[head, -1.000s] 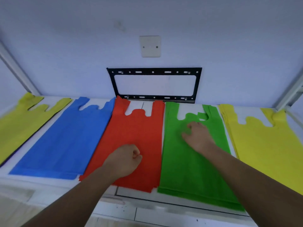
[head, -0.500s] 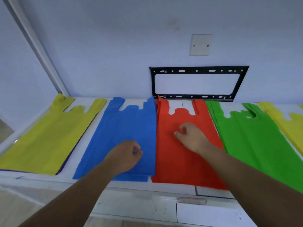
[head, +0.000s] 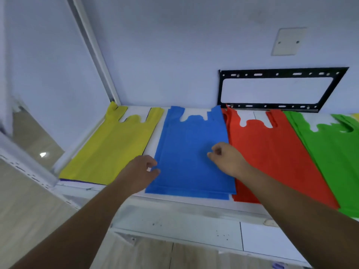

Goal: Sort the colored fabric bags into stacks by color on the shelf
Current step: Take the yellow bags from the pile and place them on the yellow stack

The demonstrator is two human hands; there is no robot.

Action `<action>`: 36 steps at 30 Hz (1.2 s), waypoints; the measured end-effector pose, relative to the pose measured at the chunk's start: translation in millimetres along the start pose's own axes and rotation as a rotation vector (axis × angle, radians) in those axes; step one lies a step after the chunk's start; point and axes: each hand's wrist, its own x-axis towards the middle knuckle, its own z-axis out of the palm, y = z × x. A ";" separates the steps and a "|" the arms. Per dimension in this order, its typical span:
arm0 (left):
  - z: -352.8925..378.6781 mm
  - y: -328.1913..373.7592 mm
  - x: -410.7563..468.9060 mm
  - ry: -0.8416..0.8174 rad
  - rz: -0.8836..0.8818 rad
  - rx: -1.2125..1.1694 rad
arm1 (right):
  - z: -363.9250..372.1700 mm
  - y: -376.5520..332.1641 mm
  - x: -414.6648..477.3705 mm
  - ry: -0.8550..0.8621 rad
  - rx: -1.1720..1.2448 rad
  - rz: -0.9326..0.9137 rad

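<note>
The blue stack lies on the shelf at the frame centre, between the yellow stack and the red stack, with the right hand loosely curled over it, holding nothing, and the left hand curled at its left edge, a pinch I cannot tell.

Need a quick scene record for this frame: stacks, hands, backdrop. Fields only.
shelf: white, holds bag stacks side by side
order from left: yellow stack, blue stack, red stack, green stack
left hand: at blue stack's left edge, fingers curled, grip unclear
right hand: over blue stack's right side, fingers curled, grip unclear
wall: black bracket
</note>
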 end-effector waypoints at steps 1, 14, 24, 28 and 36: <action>-10.3 -10.0 1.6 0.002 -0.008 -0.012 | 9.4 -7.2 -0.2 0.000 0.001 0.001; -79.8 -161.7 33.7 -0.320 0.293 0.171 | 169.2 -153.6 9.4 -0.001 0.099 0.068; -81.6 -187.3 51.7 -0.140 0.569 0.252 | 193.8 -187.5 0.8 0.083 0.173 0.212; -79.8 -193.5 56.4 -0.083 0.627 0.262 | 199.8 -191.3 -2.3 0.122 0.174 0.249; -85.6 -194.5 71.5 -0.104 0.486 0.104 | 199.4 -206.5 6.1 -0.075 0.632 0.493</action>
